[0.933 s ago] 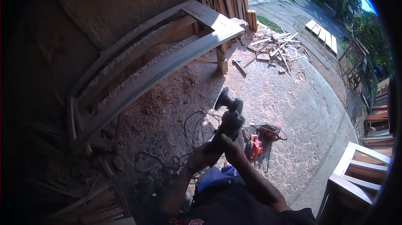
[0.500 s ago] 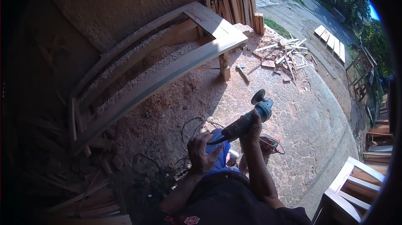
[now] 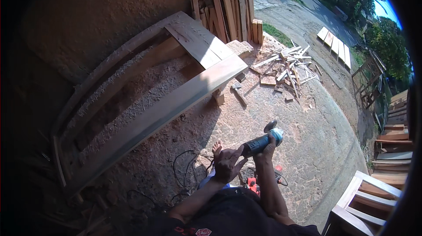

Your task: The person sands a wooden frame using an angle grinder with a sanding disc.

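My right hand (image 3: pixel 265 151) is wrapped round the front of a blue-and-black angle grinder (image 3: pixel 255 145), which I hold in front of my body. Its round disc (image 3: pixel 270 126) points up and away from me. At the grinder's rear end is my left hand (image 3: pixel 227 164), with its fingers and thumb closing about the casing. The power cord's exit is hidden behind that hand. Left of the tool stands a large wooden frame (image 3: pixel 176 104) with a curved back rail, covered in shavings.
Loose cords (image 3: pixel 180 165) lie by my bare foot (image 3: pixel 217 147). A red tool (image 3: pixel 252 185) sits close to my legs. A hammer (image 3: pixel 238 94) and a scrap-wood pile (image 3: pixel 290 69) lie farther off. Planks (image 3: pixel 226 3) lean on the wall; a slatted wooden piece (image 3: pixel 365 201) stands at right.
My left hand has moved from beside the cord up to the grinder's rear end. The grinder has tilted flatter and dropped slightly. My view has shifted, showing more of the red tool.
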The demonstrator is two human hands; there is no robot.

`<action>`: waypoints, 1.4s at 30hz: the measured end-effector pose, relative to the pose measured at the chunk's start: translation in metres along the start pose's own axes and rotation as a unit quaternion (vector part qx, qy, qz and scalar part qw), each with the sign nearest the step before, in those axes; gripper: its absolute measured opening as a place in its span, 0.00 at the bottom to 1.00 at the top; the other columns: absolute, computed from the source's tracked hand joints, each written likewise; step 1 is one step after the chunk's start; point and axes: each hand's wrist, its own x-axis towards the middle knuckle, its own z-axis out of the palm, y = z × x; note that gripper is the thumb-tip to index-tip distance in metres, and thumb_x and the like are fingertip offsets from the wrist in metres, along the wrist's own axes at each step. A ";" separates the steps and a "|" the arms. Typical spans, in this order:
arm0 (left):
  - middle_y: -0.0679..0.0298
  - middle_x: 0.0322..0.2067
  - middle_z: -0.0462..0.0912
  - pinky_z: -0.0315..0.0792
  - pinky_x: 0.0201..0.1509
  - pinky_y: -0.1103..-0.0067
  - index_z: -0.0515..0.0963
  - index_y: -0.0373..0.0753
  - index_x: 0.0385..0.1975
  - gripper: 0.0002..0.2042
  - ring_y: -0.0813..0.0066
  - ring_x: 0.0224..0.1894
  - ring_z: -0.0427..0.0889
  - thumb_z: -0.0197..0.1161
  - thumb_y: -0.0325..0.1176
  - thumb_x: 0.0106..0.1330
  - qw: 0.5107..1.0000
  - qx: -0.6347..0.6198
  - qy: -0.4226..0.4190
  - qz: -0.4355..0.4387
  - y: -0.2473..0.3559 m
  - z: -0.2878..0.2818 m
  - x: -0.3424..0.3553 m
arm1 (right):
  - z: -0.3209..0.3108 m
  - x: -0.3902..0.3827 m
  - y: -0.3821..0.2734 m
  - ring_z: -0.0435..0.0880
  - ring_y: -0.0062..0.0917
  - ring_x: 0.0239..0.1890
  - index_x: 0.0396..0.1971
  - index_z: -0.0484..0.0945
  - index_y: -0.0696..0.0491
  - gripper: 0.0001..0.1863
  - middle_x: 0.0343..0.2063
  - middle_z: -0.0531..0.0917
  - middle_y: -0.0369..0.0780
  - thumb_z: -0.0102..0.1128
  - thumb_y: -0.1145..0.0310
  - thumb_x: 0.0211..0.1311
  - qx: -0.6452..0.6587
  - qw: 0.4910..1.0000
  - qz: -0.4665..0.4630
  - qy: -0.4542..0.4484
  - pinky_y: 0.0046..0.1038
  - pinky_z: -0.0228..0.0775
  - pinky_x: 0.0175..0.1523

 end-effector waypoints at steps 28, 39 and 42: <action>0.58 0.27 0.81 0.73 0.41 0.58 0.81 0.43 0.33 0.07 0.56 0.36 0.82 0.66 0.34 0.55 0.895 0.059 0.067 -0.438 -0.074 0.214 0.003 | 0.107 0.381 -0.126 0.84 0.35 0.38 0.40 0.75 0.48 0.21 0.38 0.83 0.39 0.61 0.45 0.60 -0.453 0.880 0.104 -0.102 0.41 0.80 0.47; 0.57 0.31 0.81 0.74 0.36 0.60 0.81 0.42 0.34 0.08 0.56 0.34 0.81 0.66 0.39 0.63 0.674 0.242 0.239 -0.655 0.053 0.256 -0.107 | 0.121 0.394 -0.115 0.83 0.30 0.42 0.41 0.82 0.48 0.18 0.41 0.84 0.35 0.58 0.51 0.61 -0.501 0.816 0.154 -0.242 0.38 0.74 0.50; 0.57 0.33 0.82 0.75 0.38 0.62 0.82 0.41 0.36 0.09 0.55 0.35 0.81 0.67 0.39 0.62 0.714 0.237 0.192 -0.631 0.083 0.228 -0.096 | 0.137 0.408 -0.111 0.82 0.33 0.44 0.43 0.81 0.47 0.19 0.43 0.84 0.37 0.59 0.50 0.59 -0.497 0.807 0.161 -0.275 0.42 0.74 0.51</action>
